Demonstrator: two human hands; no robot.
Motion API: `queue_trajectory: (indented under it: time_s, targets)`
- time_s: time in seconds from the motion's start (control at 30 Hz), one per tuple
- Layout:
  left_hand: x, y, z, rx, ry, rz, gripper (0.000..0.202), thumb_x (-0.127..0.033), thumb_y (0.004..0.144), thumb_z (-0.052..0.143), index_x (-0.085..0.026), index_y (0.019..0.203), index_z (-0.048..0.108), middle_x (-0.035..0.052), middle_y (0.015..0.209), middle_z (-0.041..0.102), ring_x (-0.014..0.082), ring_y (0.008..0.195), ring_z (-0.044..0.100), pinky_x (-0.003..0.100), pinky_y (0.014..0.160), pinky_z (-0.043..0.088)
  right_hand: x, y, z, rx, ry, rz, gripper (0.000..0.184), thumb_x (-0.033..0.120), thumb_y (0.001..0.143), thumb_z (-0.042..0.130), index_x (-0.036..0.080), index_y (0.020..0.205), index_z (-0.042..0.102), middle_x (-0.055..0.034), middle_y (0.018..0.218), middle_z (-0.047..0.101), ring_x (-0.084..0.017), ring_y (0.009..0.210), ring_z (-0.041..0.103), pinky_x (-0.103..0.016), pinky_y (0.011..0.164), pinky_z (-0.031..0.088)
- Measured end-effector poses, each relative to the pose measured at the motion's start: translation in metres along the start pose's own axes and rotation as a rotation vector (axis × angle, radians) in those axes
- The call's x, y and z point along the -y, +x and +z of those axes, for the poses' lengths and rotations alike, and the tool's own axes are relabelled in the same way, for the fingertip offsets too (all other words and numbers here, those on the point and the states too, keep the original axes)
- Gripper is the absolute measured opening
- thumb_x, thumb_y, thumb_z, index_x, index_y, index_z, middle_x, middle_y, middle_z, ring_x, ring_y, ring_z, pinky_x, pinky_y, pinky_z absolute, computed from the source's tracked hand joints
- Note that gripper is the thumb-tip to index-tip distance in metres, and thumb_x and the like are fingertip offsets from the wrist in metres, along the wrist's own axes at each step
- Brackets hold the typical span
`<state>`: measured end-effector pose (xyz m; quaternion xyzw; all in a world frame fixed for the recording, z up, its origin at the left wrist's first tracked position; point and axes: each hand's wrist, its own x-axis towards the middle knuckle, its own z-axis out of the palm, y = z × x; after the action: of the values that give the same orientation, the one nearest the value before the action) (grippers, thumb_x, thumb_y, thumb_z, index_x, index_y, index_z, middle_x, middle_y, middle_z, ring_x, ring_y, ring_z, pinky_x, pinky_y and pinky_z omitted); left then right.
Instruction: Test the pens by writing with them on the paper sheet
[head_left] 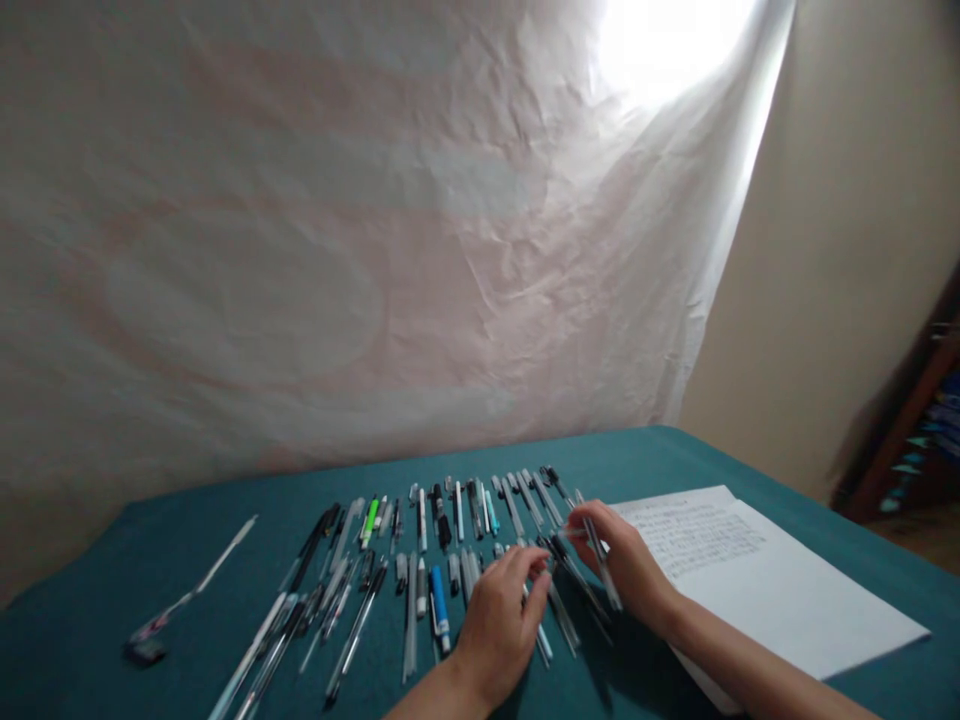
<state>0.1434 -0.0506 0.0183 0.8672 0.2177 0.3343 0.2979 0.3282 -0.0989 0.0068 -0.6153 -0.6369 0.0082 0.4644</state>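
My right fingers [604,518] pinch a clear pen [606,575]; my left fingers [523,564] curl half-open, their hold unclear. I'm likely positioning it; laying it down would need gentle release.

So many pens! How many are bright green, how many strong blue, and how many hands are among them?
Bright green pen: 1
Strong blue pen: 1
Hands, left hand and right hand: 2
Total: 4
The other pens overlap and blur too much to count.
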Motion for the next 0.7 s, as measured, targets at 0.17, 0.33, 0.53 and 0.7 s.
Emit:
queue_trajectory:
  time_s: [0.17,0.33,0.53,0.7]
  targets:
    - [-0.003,0.0,0.0,-0.04,-0.196,-0.024,0.028,-0.027,0.083,0.041,-0.023,0.108,0.052,0.0056,0.101,0.058,0.0167,0.09,0.054,0.03,0.081,0.043,0.032,-0.008,0.005,0.025,0.203,0.056,0.011,0.026,0.074,0.056,0.022,0.08,0.048,0.0,0.071,0.053,-0.014,0.061,0.052,-0.026,0.057,0.043]
    - [-0.002,0.002,0.001,-0.022,-0.335,-0.058,0.026,-0.031,0.082,0.045,-0.021,0.102,0.057,0.0052,0.095,0.06,0.0167,0.086,0.056,0.03,0.078,0.045,0.032,-0.013,0.01,0.031,0.331,0.138,0.018,0.03,0.07,0.062,0.022,0.081,0.049,-0.0013,0.073,0.058,-0.016,0.063,0.055,-0.028,0.06,0.045]
    - [0.007,0.007,0.004,-0.086,-0.571,-0.22,0.026,-0.035,0.081,0.044,-0.017,0.095,0.057,0.0051,0.091,0.061,0.0154,0.077,0.058,0.029,0.07,0.048,0.033,-0.009,0.001,0.1,0.538,0.247,0.029,0.037,0.076,0.054,0.021,0.1,0.054,-0.0058,0.088,0.062,-0.018,0.076,0.059,-0.032,0.071,0.046]
    - [0.009,0.009,0.003,-0.134,-0.587,-0.26,0.026,-0.037,0.079,0.047,-0.016,0.092,0.057,0.0035,0.083,0.061,0.0149,0.073,0.059,0.028,0.068,0.048,0.033,-0.005,-0.008,-0.003,0.654,0.336,0.042,0.043,0.087,0.031,0.017,0.095,0.063,-0.0046,0.073,0.058,-0.016,0.07,0.054,-0.034,0.076,0.042]
